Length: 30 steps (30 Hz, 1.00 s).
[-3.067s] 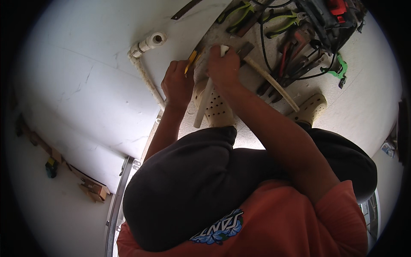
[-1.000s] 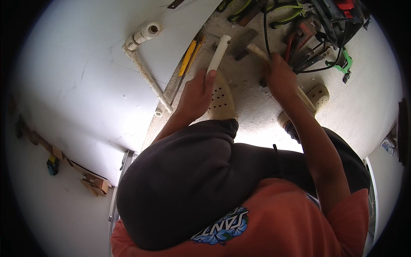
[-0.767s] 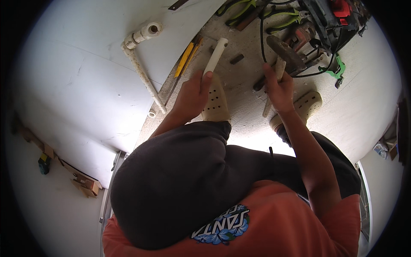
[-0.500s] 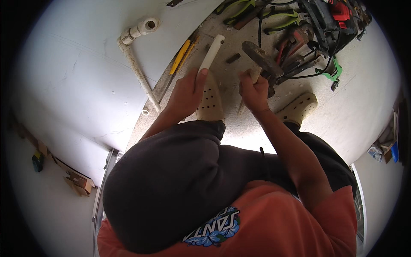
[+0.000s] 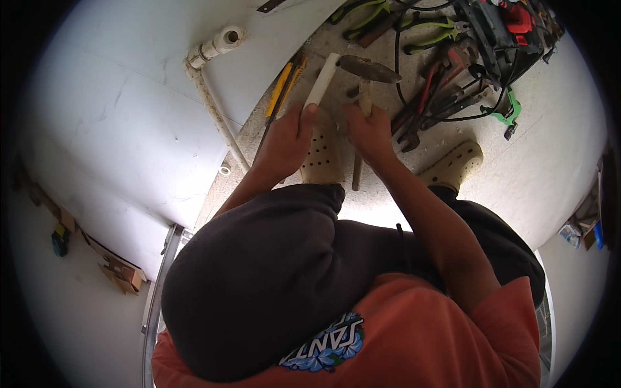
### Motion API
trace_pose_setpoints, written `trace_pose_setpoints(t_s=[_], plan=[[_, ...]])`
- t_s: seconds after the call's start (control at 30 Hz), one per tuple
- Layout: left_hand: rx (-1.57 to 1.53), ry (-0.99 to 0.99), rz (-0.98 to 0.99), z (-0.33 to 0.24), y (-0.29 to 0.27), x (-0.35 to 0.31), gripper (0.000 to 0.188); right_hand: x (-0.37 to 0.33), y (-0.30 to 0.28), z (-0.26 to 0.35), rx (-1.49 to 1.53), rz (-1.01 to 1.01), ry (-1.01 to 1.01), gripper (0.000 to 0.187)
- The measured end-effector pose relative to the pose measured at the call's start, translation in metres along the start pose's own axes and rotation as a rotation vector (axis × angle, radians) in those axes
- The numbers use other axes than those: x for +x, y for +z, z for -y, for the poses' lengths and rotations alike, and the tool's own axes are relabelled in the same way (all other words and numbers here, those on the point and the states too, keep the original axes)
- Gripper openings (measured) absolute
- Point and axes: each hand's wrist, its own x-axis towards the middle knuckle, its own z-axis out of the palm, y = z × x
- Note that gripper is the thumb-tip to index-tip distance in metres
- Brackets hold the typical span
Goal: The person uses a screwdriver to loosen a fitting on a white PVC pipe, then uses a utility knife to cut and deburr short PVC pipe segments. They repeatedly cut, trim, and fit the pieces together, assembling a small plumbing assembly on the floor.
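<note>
Since half a second ago the right hand (image 5: 367, 132) has drawn in toward the left hand (image 5: 284, 139), and the hammer (image 5: 365, 77) it grips by the wooden handle now stands with its dark head just beside the top end of the short white pipe (image 5: 321, 81). That pipe is clasped in the closed left hand, tilted up and away from the person, its lower end hidden in the fist. Under both hands lies a beige perforated clog (image 5: 321, 155); a second clog (image 5: 453, 165) sits to the right of the right hand, so two in all. Left of the left hand a yellow-and-black tool (image 5: 284, 84) lies on the floor. Beyond the right hand, farther out, is an open tool case (image 5: 504, 32) with red and black gear in it, and a heap of pliers and wrenches (image 5: 433, 90) with green and red grips spread before it; their number cannot be told. All of it rests on a speckled concrete floor (image 5: 556, 161). Left of the left hand rises a white wall (image 5: 116, 110) carrying one white pipe run with an elbow fitting (image 5: 210, 48).
</note>
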Motion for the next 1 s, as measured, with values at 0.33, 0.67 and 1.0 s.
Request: trace_pose_setpoints(t_s=[0.33,0.67,1.0], plan=[[-0.171,0.008,0.046,0.009,0.002,0.008,0.043,-0.001,-0.003,0.028,-0.116,-0.048,-0.155,0.035],[-0.177,-0.092,0.076,0.004,-0.001,0.004,0.049,0.009,-0.005,0.011,0.055,0.028,-0.131,0.032],[-0.270,-0.039,0.050,0.009,0.006,0.005,0.041,0.004,0.000,0.004,-0.025,0.070,-0.039,0.028]])
